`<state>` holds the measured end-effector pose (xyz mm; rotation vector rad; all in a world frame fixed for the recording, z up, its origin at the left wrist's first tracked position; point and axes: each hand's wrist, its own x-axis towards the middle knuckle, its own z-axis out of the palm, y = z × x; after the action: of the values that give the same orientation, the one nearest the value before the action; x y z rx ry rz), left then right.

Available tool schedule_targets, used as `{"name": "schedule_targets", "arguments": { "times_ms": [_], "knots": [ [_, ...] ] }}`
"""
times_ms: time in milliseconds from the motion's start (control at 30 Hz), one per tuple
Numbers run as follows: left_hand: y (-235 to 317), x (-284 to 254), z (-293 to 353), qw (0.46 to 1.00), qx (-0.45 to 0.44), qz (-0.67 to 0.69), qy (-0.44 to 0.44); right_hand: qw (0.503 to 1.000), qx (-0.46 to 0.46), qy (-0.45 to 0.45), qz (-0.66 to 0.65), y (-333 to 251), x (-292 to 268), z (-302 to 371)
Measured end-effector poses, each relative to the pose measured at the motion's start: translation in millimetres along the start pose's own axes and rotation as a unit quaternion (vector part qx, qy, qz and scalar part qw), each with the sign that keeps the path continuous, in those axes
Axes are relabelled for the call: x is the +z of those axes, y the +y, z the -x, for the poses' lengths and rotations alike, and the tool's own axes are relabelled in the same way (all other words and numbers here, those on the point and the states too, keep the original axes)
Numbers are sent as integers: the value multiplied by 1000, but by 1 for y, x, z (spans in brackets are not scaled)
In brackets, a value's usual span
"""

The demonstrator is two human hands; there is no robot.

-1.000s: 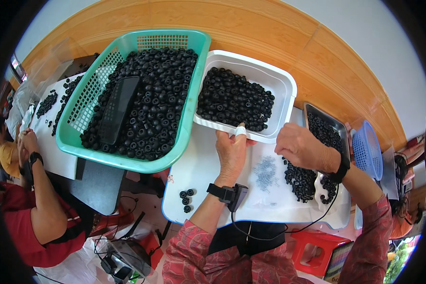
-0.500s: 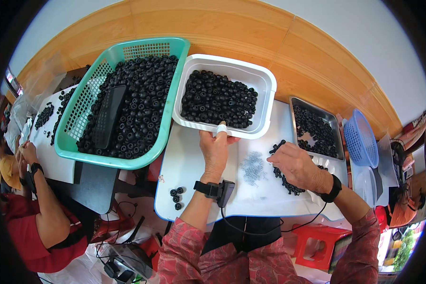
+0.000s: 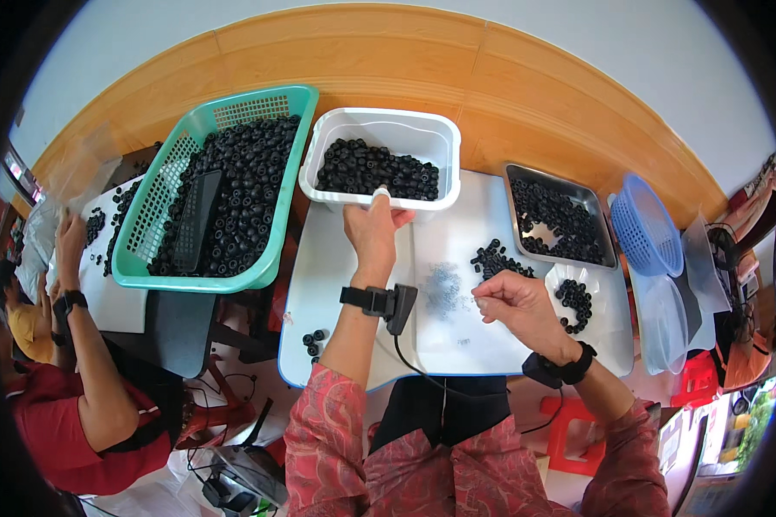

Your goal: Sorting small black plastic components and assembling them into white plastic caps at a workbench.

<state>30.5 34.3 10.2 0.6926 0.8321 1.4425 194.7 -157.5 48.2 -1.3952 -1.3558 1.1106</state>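
My left hand (image 3: 372, 237) grips the near rim of a white plastic basin (image 3: 414, 129), thumb inside and fingers under the edge. Small round black parts with holes (image 3: 371, 168) cover its bottom. My right hand (image 3: 516, 308) hovers over the white table (image 3: 345, 284), thumb and forefinger pinched; anything between them is too small to make out. Beside it lie a scatter of tiny clear pieces (image 3: 444, 291) and a pile of small black cylindrical parts (image 3: 496, 258). A white dish (image 3: 588, 280) with more black parts sits just beyond that hand.
A green basket (image 3: 272, 250) heaped with black parts, a dark tray lying inside, stands left. At right are a metal tray (image 3: 608, 254) of black parts and a blue basket (image 3: 647, 233). Several loose black parts (image 3: 313, 342) lie near the front edge. Another person (image 3: 95, 414) works at far left.
My right hand has drawn back toward me from the black pile, so the pile and white dish show more. The whole view has shifted; my left hand keeps its hold on the basin.
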Motion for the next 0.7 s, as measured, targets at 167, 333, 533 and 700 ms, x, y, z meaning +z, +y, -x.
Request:
{"name": "schedule_targets", "arguments": {
  "times_ms": [167,333,533,700],
  "knots": [
    [7,5,-9,1000,-13,7,-1,995,7,30,-93,3,9,12],
    [2,-8,12,999,-36,-9,-4,989,-16,53,-135,13,16,25],
    [14,-19,130,977,-71,-131,-153,981,-11,105,-164,26,25,39],
    [4,-36,184,969,-93,-134,-185,975,-6,106,-195,25,34,50]
  ]
}}
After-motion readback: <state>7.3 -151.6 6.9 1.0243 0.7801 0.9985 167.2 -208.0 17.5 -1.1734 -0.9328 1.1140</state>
